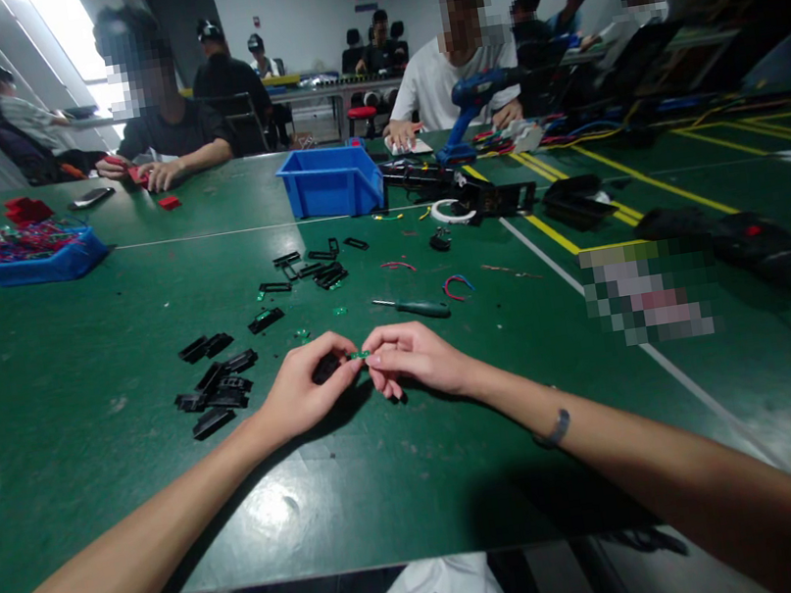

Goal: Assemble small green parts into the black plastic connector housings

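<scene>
Between the fingertips of both hands is a small green circuit board (358, 355). My left hand (309, 384) pinches its left end, and a black plastic piece (324, 369) shows within the curl of those fingers; whether it is held or lies beneath, I cannot tell. The right end is pinched by my right hand (416, 358), whose other fingers are curled. Left of my hands lie several black plastic housings (227, 391). Another housing with green in it (266, 320) lies farther off, near a loose green board (303, 334). Beyond my right hand rests a screwdriver (412, 308).
Behind the hands are more black frames (313, 267), a blue bin (330, 182) and a cordless drill (475, 106). A blue tray (38, 266) of wires stands far left. Black equipment (752, 248) lies right. Two people sit across the green table (113, 349).
</scene>
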Motion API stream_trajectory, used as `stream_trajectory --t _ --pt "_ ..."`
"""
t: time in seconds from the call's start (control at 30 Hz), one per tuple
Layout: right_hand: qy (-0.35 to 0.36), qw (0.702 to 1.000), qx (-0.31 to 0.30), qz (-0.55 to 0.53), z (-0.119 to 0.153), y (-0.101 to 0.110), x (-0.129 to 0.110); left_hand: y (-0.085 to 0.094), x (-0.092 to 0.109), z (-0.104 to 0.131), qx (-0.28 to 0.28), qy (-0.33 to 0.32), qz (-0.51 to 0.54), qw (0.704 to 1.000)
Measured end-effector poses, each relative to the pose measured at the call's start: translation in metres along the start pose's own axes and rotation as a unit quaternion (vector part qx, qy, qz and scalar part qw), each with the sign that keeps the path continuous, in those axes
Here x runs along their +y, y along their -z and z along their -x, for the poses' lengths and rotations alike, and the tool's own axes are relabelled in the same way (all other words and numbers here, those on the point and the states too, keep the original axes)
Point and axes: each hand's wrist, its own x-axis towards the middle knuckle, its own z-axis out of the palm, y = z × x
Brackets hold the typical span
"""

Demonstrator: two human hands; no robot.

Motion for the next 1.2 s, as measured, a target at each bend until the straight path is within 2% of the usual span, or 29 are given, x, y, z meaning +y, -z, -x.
stream_trajectory --t 1.2 --pt "-0.007 1.0 0.011 0.008 -0.0007 -0.002 -0.0012 0.0 0.0003 -0.0003 -0.002 0.0 -0.024 1.0"
